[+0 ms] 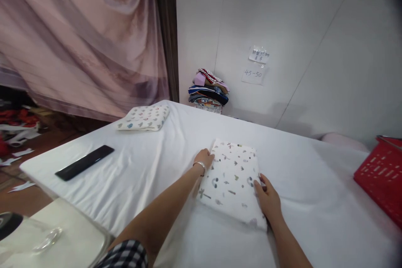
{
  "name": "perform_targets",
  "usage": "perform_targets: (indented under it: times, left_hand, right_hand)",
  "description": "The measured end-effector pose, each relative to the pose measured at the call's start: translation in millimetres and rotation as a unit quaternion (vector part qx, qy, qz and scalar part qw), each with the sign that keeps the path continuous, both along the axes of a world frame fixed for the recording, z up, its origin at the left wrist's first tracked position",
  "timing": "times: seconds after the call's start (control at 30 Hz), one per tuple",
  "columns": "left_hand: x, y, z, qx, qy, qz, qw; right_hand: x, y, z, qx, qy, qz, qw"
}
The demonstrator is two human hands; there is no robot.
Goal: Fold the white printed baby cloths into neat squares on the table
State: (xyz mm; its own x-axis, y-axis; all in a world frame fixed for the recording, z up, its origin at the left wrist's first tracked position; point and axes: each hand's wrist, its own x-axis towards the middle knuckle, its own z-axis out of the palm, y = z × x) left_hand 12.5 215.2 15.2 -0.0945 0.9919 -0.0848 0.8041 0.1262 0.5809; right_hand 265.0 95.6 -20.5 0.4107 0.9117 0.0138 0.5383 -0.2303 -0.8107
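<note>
A folded white cloth (230, 182) printed with small palms, rainbows and other motifs lies on the white-covered table (169, 201). At its upper left edge is my left hand (204, 159), closed, with the fingers bent against the fabric and a bracelet on the wrist. My right hand (268, 197) grips the right edge, its thumb on top. The fingertips under the cloth are hidden. Farther back on the left rests another folded cloth (144, 118) with a small coloured print, apart from both hands.
A black flat bar (84, 162) lies on the table's left side. A red plastic basket (381, 176) stands at the right edge. Folded clothes (209, 90) are stacked by the wall behind. A clear jug (28, 234) sits on a pale surface at lower left. Pink curtain (94, 37) hangs behind.
</note>
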Motion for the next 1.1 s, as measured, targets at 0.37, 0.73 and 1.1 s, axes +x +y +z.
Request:
perform_targets:
  times: [0.37, 0.73, 1.1]
  left_hand:
    - [20.1, 30.6, 7.5, -0.008, 0.051, 0.011, 0.999]
    - [27.1, 6.2, 10.5, 0.071, 0.111, -0.123, 0.984]
    - [21.4, 5.4, -13.4, 0.015, 0.142, -0.155, 0.978]
  right_hand:
    - [-1.2, -0.8, 4.6, -0.016, -0.015, 0.016, 1.000]
    - [-4.4, -0.6, 7.8, -0.017, -0.028, 0.025, 0.999]
    - [-1.2, 3.2, 1.7, 0.009, 0.027, 0.024, 0.999]
